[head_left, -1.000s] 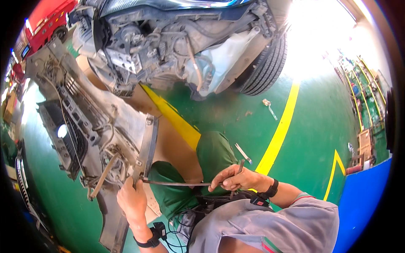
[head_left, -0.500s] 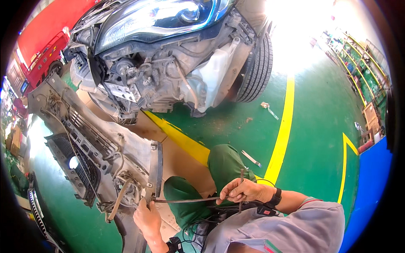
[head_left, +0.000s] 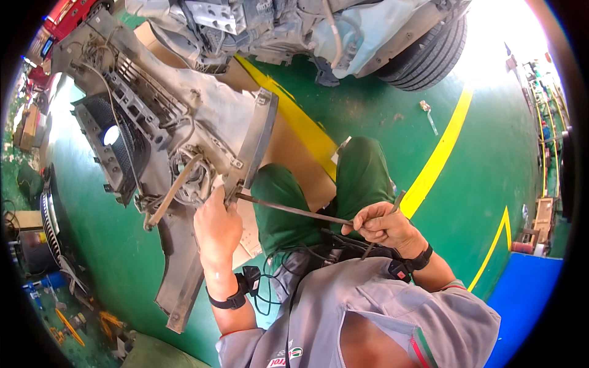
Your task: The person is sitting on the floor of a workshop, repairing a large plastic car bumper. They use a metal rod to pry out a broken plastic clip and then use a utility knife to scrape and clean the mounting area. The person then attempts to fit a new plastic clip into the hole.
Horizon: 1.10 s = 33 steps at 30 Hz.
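A detached grey car bumper (head_left: 184, 122) lies inner side up on the green floor in front of my knees. My left hand (head_left: 216, 228) presses against its near edge beside a round fog lamp opening (head_left: 191, 178). My right hand (head_left: 383, 226) grips the handle end of a long thin metal rod (head_left: 288, 210). The rod's far tip sits at the bumper's edge right by my left hand. A second thin tool sticks out of my right fist.
A car (head_left: 343, 30) with its front stripped stands ahead, its tyre (head_left: 423, 61) at the upper right. Yellow lines (head_left: 438, 159) cross the floor, and a small tool (head_left: 427, 113) lies near one. Cardboard (head_left: 288, 147) sits under the bumper. Clutter and tools line the left edge.
The view has tipped down and nearer to the bumper. My left hand has slid up onto the bumper's edge, and the rod's tip stays against that edge.
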Tool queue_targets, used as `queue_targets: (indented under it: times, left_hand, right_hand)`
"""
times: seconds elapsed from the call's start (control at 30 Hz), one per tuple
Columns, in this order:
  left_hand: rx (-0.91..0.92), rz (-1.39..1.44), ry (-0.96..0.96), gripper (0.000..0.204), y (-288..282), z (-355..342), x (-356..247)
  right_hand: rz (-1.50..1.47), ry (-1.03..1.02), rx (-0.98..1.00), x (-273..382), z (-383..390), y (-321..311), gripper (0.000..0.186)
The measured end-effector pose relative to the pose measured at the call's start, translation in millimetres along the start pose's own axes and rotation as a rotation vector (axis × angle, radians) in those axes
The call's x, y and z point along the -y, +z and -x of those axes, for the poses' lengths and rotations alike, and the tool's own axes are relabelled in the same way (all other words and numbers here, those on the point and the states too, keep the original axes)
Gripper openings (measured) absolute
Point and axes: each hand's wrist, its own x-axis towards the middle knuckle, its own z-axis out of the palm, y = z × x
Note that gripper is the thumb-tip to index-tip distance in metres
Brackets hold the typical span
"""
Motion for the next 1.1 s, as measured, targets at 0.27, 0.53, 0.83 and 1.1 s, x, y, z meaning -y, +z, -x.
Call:
queue_targets:
  times: [0.27,0.53,0.83,1.1]
  left_hand:
    - [0.033,0.014,-0.043,0.021,-8.5,2.0,-3.1]
    - [0.040,0.050,-0.012,0.017,-2.0,-6.4,-1.4]
    - [0.039,0.083,-0.009,0.016,-3.7,-10.5,-2.1]
    - [0.048,0.102,-0.015,0.017,-2.0,-10.2,0.7]
  right_hand:
    - [-0.057,-0.012,-0.025,-11.3,2.4,6.9,0.022]
    - [-0.107,-0.008,-0.083,-15.1,11.4,6.7,0.019]
    - [-0.150,0.007,-0.079,-18.2,16.4,3.7,0.015]
    - [-0.185,0.005,-0.050,-23.8,15.4,1.7,0.014]
